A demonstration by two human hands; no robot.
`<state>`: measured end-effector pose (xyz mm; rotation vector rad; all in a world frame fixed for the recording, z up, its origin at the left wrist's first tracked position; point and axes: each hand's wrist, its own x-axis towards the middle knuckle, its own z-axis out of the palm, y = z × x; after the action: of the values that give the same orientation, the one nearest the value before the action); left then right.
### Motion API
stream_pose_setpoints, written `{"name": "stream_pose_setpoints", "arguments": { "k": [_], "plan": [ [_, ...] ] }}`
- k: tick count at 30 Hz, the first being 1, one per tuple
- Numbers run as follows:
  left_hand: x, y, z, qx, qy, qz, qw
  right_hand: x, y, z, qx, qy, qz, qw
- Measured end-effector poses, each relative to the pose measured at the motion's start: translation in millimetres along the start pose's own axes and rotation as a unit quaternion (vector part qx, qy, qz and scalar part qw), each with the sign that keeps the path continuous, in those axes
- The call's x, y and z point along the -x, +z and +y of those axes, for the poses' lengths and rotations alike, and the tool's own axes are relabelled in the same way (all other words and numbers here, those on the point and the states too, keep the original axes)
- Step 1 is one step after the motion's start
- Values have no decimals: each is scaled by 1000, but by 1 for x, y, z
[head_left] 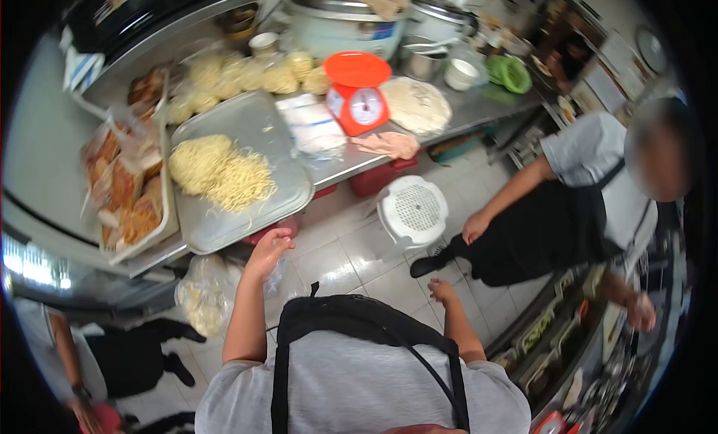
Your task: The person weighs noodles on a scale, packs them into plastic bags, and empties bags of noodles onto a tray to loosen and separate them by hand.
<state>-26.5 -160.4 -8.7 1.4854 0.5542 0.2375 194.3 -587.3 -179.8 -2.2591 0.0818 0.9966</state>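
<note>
Just off the near edge of a metal tray (pixel 299 181), my left hand (pixel 271 252) is raised with its fingers apart and nothing in it. Loose yellow noodles (pixel 222 173) lie in a heap on that tray. My right hand (pixel 441 289) hangs over the floor, below a white stool (pixel 413 211); its fingers are small and partly curled, so what they hold, if anything, is unclear. Behind the tray stand a red scale (pixel 357 97) and several bags of noodles (pixel 280 78). Folded white cloths (pixel 310 121) lie between tray and scale.
A bin of bagged meat (pixel 131 187) stands left of the tray. One co-worker (pixel 591 187) stands at the right, another (pixel 82 352) at the lower left. A clear bag (pixel 206 303) sits under the counter edge. Food containers (pixel 550 329) line the right side.
</note>
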Motion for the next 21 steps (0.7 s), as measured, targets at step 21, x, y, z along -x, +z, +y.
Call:
{"name": "stream_pose_setpoints", "arguments": {
  "k": [21],
  "plan": [
    [24, -144, 38, -1, -37, 282, 959, -186, 28, -367, 211, -537, 309, 756]
  ]
}}
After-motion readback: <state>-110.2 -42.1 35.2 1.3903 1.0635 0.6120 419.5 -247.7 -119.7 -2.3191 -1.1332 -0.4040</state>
